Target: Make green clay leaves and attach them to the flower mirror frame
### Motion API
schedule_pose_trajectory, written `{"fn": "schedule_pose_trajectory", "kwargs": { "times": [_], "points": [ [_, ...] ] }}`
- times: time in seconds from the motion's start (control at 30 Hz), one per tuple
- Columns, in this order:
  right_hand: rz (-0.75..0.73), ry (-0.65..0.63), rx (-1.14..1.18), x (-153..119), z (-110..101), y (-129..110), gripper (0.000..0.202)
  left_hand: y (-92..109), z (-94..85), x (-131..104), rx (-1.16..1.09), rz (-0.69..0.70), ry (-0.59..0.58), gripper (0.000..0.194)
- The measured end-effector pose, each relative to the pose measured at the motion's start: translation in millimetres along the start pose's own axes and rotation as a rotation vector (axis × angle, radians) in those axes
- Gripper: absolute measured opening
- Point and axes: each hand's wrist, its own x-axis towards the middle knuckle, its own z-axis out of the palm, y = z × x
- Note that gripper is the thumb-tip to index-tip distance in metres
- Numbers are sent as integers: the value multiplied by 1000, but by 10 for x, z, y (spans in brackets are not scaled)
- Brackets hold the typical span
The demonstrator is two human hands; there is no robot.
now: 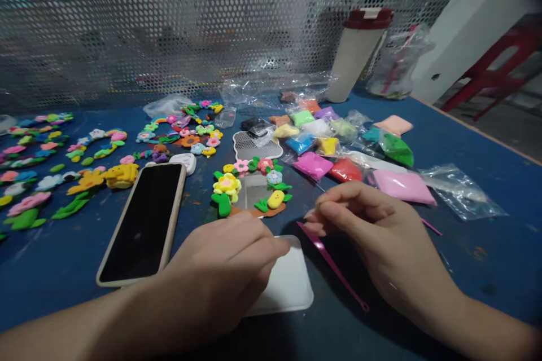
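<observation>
My left hand (237,265) is over a white rounded board (290,276), its fingers curled inward. Whatever those fingers hold, if anything, is hidden. My right hand (372,231) is raised to the right of the board, with thumb and forefinger pinched together. I cannot make out anything between them. A pink plastic clay tool (332,265) lies on the table beneath the right hand. Just beyond my hands is a frame of clay decorations (226,183), with flowers, leaves, a cactus and a brown base around a clear middle.
A phone (144,223) lies left of my left hand, near several clay flower pieces (88,180). Bags of coloured clay (313,164) are heaped at right. A mesh-faced plate (258,145), a tumbler (359,56) and a perforated metal panel (169,28) stand farther back.
</observation>
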Motion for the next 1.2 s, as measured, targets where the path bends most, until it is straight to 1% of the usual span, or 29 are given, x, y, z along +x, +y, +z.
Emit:
{"fn": "schedule_pose_trajectory", "kwargs": {
  "times": [0.1, 0.17, 0.23, 0.3, 0.4, 0.47, 0.53, 0.6, 0.67, 0.73, 0.83, 0.87, 0.93, 1.03, 1.1, 1.2],
  "points": [
    [39, -50, 72, 4, 19, 2, 11, 2, 8, -2, -11, -2, -12, 24],
    [54, -51, 77, -5, 17, 3, 13, -3, 17, -3, -9, 2, -3, 23],
    [45, -30, 13, -20, 2, 2, 12, -10, 20, -7, -5, 16, 10, 24],
    [12, 14, -105, -33, -14, -2, 10, -16, 15, -13, 11, 34, 27, 26],
    [-15, 50, -233, -34, -4, -17, 14, -17, 3, -17, 50, 34, 35, 27],
    [-8, 10, -230, -25, 27, -28, 10, -17, -3, -14, 62, 15, 29, 26],
    [13, -52, -151, -15, 61, -33, 4, -19, -2, -9, 61, 8, 31, 26],
    [64, -93, -41, -8, 80, -31, 9, -22, 5, -7, 54, 8, 35, 25],
    [119, -115, -2, -7, 80, -28, 15, -24, 11, -9, 46, 1, 27, 25],
    [124, -97, -64, -11, 68, -26, 15, -24, 12, -15, 45, -10, 16, 25],
    [79, -56, -156, -18, 57, -28, 13, -22, 3, -20, 55, -9, 4, 25],
    [79, -69, -163, -19, 57, -28, 11, -21, 0, -20, 59, -6, 1, 25],
    [117, -157, -153, -20, 60, -27, 5, -21, -2, -16, 59, -4, -10, 27],
    [173, -283, -136, -27, 56, -25, 15, -27, 7, -10, 53, -18, -28, 31],
    [154, -293, -186, -36, 43, -30, 14, -33, 16, -9, 66, -31, -33, 28],
    [97, -254, -309, -44, 25, -45, 10, -40, 19, -16, 82, -31, -15, 25]
  ]
}}
